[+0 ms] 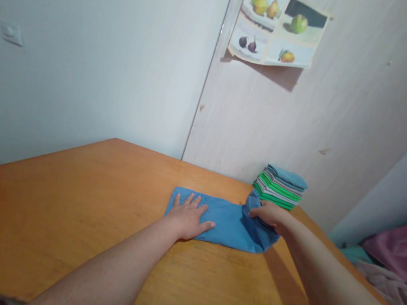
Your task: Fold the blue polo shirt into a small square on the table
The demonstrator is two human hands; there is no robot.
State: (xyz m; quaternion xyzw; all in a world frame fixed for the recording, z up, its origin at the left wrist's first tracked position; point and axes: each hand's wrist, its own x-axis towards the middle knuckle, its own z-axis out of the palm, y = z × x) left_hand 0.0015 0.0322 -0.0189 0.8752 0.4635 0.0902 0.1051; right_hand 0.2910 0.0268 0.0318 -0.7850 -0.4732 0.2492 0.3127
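A blue cloth (223, 221) lies in a long folded strip on the wooden table. My left hand (189, 217) rests flat on its left part with the fingers spread. At the cloth's right end, my right hand (268, 213) pinches the fabric between thumb and fingers. That end is lifted and curls up off the table, while the rest of the strip stays flat. Just behind my right hand stands a stack of folded cloths (281, 187) in green, grey and blue, with a blue one on top.
The orange-brown wooden table (84, 197) reaches back to a pale wall and a panel. A sheet of fruit pictures (278, 29) hangs on the panel. Beyond the table's right edge lie pink and grey fabrics (398, 248). A light switch (11, 33) is on the left wall.
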